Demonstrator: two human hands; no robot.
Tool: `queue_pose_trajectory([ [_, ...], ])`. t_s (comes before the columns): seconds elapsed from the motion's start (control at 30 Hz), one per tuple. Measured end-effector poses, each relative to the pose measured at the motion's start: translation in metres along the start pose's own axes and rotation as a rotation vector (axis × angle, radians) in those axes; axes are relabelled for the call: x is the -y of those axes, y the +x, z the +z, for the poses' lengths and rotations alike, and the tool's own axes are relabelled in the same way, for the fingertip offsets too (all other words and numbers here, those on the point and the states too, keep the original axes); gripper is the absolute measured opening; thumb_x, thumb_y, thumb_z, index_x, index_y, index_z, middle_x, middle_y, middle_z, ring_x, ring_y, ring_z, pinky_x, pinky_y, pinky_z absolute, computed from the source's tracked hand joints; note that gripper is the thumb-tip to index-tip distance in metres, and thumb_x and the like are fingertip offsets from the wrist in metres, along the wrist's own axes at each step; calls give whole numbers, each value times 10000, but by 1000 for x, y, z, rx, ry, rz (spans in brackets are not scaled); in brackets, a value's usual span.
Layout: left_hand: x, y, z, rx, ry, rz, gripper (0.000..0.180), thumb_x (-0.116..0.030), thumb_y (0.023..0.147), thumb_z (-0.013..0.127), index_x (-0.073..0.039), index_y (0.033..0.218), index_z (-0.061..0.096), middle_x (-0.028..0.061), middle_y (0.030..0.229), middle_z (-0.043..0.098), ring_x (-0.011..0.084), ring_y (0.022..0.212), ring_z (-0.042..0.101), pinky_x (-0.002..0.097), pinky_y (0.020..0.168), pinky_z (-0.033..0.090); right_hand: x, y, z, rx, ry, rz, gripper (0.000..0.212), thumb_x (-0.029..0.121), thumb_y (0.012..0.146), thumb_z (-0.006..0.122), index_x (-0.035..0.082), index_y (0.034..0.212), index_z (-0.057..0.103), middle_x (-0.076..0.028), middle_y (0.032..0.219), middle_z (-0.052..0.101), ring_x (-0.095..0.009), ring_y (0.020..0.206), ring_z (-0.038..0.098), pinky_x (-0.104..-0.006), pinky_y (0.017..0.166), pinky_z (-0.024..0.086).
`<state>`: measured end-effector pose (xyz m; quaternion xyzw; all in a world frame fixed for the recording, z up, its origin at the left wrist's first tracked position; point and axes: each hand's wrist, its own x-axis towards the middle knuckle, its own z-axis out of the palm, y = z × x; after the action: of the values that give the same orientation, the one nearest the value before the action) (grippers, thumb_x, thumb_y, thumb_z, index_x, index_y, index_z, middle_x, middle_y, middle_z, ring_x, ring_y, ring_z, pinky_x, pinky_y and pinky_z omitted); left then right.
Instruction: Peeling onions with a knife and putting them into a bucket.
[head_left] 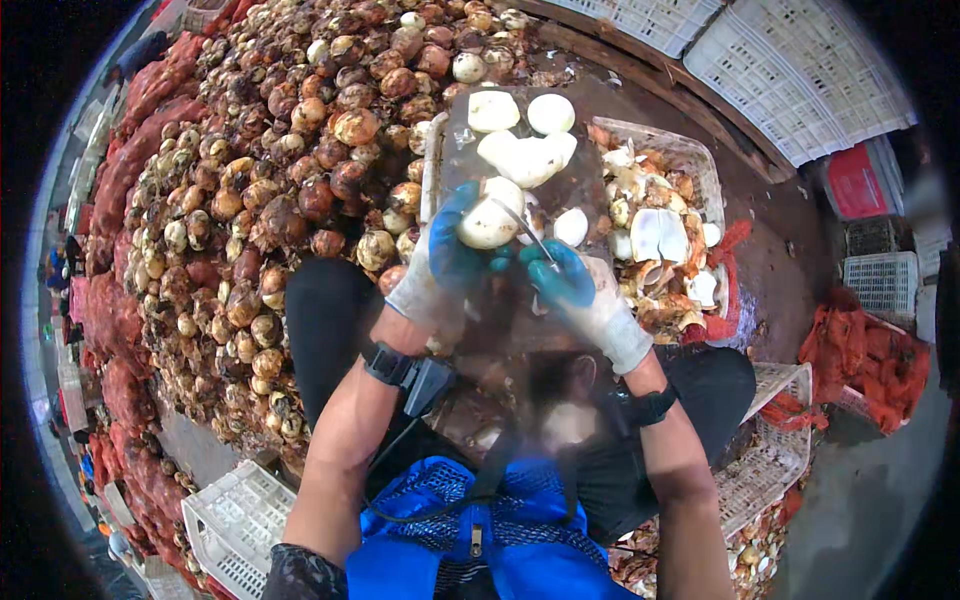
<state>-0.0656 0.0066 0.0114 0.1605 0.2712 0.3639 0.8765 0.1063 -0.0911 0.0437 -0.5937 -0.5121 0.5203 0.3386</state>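
Note:
My left hand, in a white glove with a blue-green coated palm, is closed around a pale peeled onion. In the matching glove, my right hand grips a knife, whose thin blade lies against the onion's right side. Both hands are over a dark board. At its far end rest a squarish peeled onion, a round one and a larger white piece. A small white onion piece lies just right of the held onion.
A huge heap of unpeeled onions fills the left side, bordered by red mesh sacks. Close on the right stands a crate of skins and scraps. White crates are stacked at the far right; another crate sits near left.

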Motion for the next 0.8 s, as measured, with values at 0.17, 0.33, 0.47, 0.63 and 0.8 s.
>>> queue_pose_trajectory([
  [0.17,-3,8,-19,46,-166,-93,437,-444,932,431,-128,1225,506,90,1020,636,268,766,623,368,571,520,-9,-3,2,-14,-79,-103,277,215,896,569,64,1127,591,-63,798,641,-116,628,581,-277,600,483],
  [0.33,-7,16,-35,45,-163,-91,458,-468,911,455,-110,1182,545,104,998,640,277,756,621,384,594,518,-37,-8,0,-42,-77,-177,286,210,884,576,61,1129,587,-98,812,649,-177,695,606,-321,666,492],
  [0.47,-3,17,-40,13,933,509,437,-442,907,470,-107,1176,549,100,989,642,278,747,623,382,592,523,-40,-11,-2,-70,-315,-191,302,218,874,585,60,1132,584,-136,845,655,-257,774,635,-344,698,488],
  [0.63,1,12,-37,-96,370,164,390,-399,917,470,-121,1179,545,72,1022,641,257,817,625,376,610,524,-8,-7,6,-74,-102,-23,310,212,858,594,71,1135,584,-170,890,650,-334,815,634,-380,689,493],
  [0.8,9,11,-26,79,174,123,381,-398,930,469,-134,1197,536,65,1085,628,227,947,620,369,698,547,-21,-3,9,-149,-404,-212,317,233,856,594,97,1141,579,-200,891,636,-380,787,613,-422,664,492],
])
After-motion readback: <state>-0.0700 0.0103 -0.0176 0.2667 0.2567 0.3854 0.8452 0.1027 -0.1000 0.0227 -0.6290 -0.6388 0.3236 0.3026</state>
